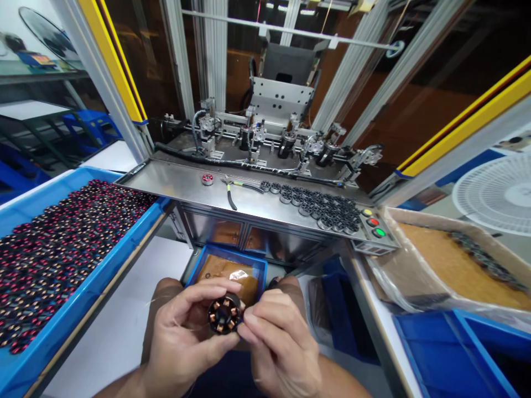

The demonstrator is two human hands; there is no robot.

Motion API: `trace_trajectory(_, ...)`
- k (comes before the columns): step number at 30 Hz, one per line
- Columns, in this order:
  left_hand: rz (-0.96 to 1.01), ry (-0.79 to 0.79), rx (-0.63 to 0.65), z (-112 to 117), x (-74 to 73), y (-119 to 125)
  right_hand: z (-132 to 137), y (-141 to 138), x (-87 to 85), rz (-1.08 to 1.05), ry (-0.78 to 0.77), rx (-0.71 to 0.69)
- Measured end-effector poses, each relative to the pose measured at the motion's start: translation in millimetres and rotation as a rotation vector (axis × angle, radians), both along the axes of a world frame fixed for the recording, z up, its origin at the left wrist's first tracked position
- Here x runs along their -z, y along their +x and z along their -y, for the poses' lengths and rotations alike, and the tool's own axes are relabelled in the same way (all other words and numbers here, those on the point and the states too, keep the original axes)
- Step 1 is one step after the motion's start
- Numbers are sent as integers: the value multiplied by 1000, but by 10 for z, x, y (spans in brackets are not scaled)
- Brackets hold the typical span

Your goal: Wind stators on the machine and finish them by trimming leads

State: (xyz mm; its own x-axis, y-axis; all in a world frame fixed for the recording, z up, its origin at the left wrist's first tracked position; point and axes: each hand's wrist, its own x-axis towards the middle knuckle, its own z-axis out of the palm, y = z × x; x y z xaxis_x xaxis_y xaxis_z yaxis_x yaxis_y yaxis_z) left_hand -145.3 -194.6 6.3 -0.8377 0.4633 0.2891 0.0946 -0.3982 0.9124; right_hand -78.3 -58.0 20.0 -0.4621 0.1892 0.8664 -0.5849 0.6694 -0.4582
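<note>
Between thumb and fingers, my left hand [182, 331] grips a round black motor stator [224, 314] with copper windings on its inner teeth. Its open face is turned up toward me. My right hand [284, 342] is pinched closed at the stator's right edge; whatever lies between those fingertips is hidden, perhaps touching the rim. A thin strand shows faintly by the left hand. On the metal ledge [174, 185] ahead lie green-and-black cutting pliers [231, 193], a single red-wound stator [207, 179] and many black stator cores [315, 204].
A blue bin [120, 243] full of wound stators stands at left. Below the ledge sits a small blue tray [262, 271]. Buttons on a control box [375, 226], a lined carton [456, 265] and a blue crate [440, 342] are at right. Winding machinery [286, 138] stands behind.
</note>
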Motion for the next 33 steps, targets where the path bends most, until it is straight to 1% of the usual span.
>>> trace_trajectory(2, -7, 9, -19, -2, 12, 19, 70, -10, 14, 60, -125, -38)
trace_trajectory(4, 1, 24, -35, -9, 24, 43, 130, -20, 39, 117, -241, -45)
trace_trajectory(7, 60, 20, -45, -18, 37, 59, 167, -45, 83, 165, -332, -54)
trace_trajectory(9, 121, -18, 19, -6, 36, 35, 146, -67, 103, 166, -326, -66)
trace_trajectory(12, 183, -124, 194, 52, 28, -53, 73, -91, 110, 182, -272, -88)
trace_trajectory(14, 192, -191, 285, 102, 27, -118, 23, -95, 105, 200, -245, -114)
trace_trajectory(16, 194, -211, 364, 139, 31, -162, -13, -92, 100, 218, -237, -141)
trace_trajectory(18, 212, -183, 425, 151, 32, -179, -36, -85, 96, 236, -232, -158)
trace_trajectory(20, 240, -148, 448, 142, 29, -176, -52, -77, 90, 249, -218, -161)
trace_trajectory(26, 277, -97, 430, 125, 62, -163, -87, -47, 43, 279, -147, -136)
trace_trajectory(28, 291, -64, 452, 132, 96, -174, -89, -39, 25, 286, -146, -132)
trace_trajectory(31, 296, 31, 519, 144, 141, -195, -80, -36, -5, 308, -167, -104)
trace_trajectory(33, 291, 70, 523, 154, 149, -202, -74, -40, -25, 332, -200, -88)
